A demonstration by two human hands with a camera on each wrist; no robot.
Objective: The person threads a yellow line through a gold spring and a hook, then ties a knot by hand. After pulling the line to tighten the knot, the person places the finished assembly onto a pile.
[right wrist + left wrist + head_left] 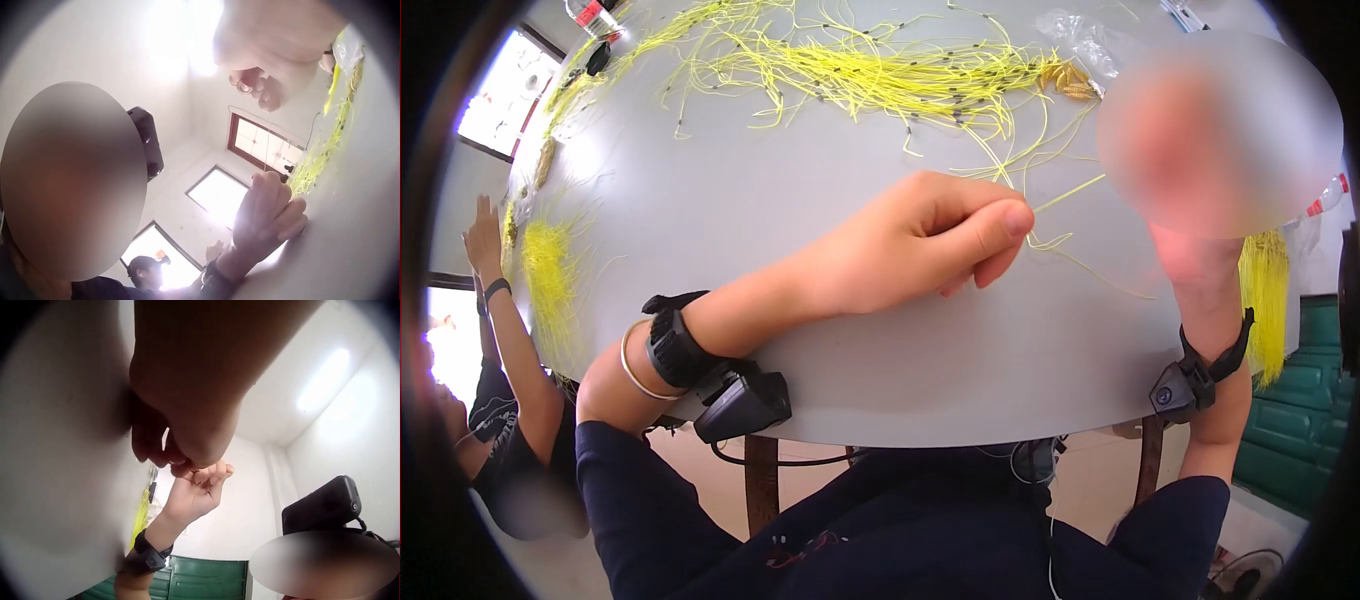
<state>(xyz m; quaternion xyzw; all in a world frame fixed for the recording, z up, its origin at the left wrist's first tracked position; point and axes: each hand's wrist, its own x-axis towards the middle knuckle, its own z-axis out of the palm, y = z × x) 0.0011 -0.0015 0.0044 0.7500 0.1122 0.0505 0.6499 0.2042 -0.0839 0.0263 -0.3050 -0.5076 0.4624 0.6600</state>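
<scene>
My left hand (945,240) is over the middle of the table, thumb against curled fingers, pinching a thin yellow strand (1068,193). From the fingertips this strand runs straight toward my right hand (1178,140), raised on the right and blurred in the head view. In the left wrist view the right hand (195,499) has bent fingers; the right wrist view also shows its fingertips (269,94) curled in. Whether it holds the strand's other end I cannot tell. Beyond the hands lies a long bundle of yellow strands (870,80) with small dark pieces along it.
Clear plastic wrap (1080,45) lies by the bundle's tied end. More yellow strands (550,275) hang at the table's left edge and others (1263,310) at the right. Bottles stand at the far left (590,15) and right (1330,195). Another person's arm (515,300) is at left.
</scene>
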